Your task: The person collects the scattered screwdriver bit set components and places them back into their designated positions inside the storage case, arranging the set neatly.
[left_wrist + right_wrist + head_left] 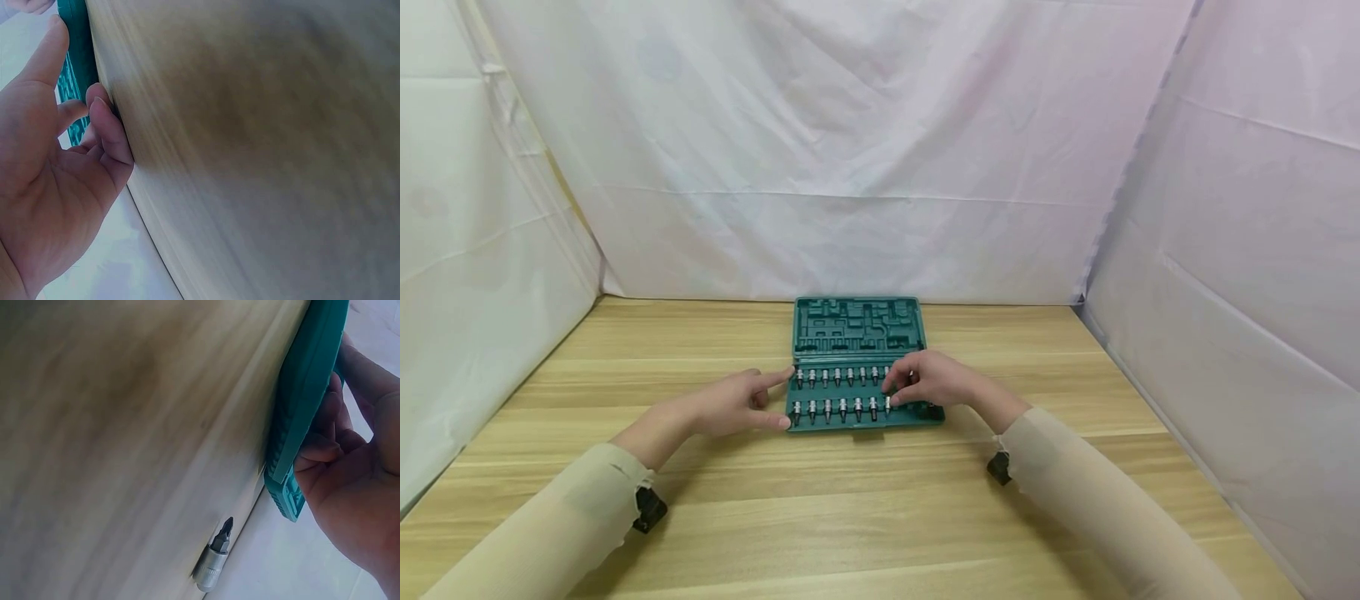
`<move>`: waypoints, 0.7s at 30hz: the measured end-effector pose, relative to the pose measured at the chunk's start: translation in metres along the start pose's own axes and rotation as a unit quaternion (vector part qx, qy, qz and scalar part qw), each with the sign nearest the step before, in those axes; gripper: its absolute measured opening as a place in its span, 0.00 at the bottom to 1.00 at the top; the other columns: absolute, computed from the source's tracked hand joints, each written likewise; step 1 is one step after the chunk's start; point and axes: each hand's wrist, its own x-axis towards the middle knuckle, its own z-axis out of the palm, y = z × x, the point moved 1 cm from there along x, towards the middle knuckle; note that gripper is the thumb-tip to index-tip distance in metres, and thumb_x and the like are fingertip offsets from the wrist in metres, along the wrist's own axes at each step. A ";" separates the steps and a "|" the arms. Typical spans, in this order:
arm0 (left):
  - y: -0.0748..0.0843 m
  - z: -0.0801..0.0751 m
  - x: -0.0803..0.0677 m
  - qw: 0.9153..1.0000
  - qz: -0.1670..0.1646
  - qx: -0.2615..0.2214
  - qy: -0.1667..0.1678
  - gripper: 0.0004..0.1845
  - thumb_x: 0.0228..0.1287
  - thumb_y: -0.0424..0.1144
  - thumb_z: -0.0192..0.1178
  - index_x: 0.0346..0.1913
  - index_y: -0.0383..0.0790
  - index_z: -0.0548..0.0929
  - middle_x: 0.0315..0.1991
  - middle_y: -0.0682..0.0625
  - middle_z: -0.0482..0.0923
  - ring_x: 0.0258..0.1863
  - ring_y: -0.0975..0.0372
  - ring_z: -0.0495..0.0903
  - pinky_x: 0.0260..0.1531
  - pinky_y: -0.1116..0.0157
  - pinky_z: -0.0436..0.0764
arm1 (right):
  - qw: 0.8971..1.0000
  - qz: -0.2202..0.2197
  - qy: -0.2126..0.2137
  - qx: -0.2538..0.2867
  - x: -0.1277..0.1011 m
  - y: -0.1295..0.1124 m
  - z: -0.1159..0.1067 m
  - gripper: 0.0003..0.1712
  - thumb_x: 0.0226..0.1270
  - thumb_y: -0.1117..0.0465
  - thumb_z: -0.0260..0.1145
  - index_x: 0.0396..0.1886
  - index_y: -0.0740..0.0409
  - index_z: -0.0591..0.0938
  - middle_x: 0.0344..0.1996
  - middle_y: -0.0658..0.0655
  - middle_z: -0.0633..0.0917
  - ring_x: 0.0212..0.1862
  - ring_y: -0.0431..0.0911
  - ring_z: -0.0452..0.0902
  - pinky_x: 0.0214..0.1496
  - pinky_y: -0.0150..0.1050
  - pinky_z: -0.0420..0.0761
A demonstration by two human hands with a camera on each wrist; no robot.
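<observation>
A green plastic case (867,392) lies unfolded on the table, holding two rows of silver bit sockets with dark tips. My left hand (730,406) steadies its left side, index finger and thumb stretched to the edge and the other fingers bent. Over the right part of the tray, my right hand (931,379) pinches a bit socket (887,406) at the right end of the front row. That hand covers part of the back row. In the right wrist view, a loose bit socket (212,562) lies on the table beyond the case.
The case's moulded lid (859,325) leans back behind the tray. Wooden tabletop (820,500) surrounds the case. White cloth (850,167) hangs behind the table and along both sides. A dark device (648,508) is strapped at each wrist.
</observation>
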 end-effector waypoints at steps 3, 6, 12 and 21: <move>-0.001 0.000 0.001 1.000 0.002 0.002 0.000 0.51 0.75 0.60 0.70 0.90 0.44 0.57 0.48 0.46 0.76 0.45 0.58 0.74 0.48 0.57 0.76 | 1.000 0.003 -0.002 0.004 -0.001 -0.001 0.000 0.04 0.77 0.57 0.75 0.47 0.48 0.91 0.40 0.49 0.86 0.41 0.42 0.78 0.46 0.38 0.80; -0.001 0.000 0.002 1.000 0.001 0.002 0.001 0.51 0.75 0.60 0.70 0.90 0.44 0.57 0.48 0.46 0.76 0.45 0.58 0.74 0.48 0.57 0.76 | 1.000 0.007 -0.002 0.010 -0.001 -0.002 0.000 0.03 0.77 0.58 0.75 0.47 0.48 0.91 0.41 0.49 0.87 0.41 0.43 0.78 0.47 0.38 0.81; -0.002 0.001 0.002 1.000 -0.003 0.000 -0.001 0.52 0.75 0.61 0.70 0.90 0.45 0.57 0.49 0.46 0.76 0.46 0.58 0.75 0.48 0.57 0.77 | 1.000 0.029 0.005 -0.002 0.001 -0.001 0.002 0.17 0.74 0.52 0.78 0.60 0.45 0.90 0.51 0.52 0.84 0.44 0.45 0.77 0.50 0.42 0.80; -0.002 0.001 0.002 1.000 -0.006 -0.008 -0.003 0.52 0.75 0.60 0.70 0.90 0.45 0.56 0.48 0.45 0.75 0.45 0.57 0.74 0.48 0.56 0.76 | 0.999 0.035 -0.003 -0.023 0.006 -0.003 0.005 0.20 0.74 0.52 0.78 0.63 0.44 0.90 0.59 0.51 0.85 0.58 0.45 0.79 0.63 0.48 0.82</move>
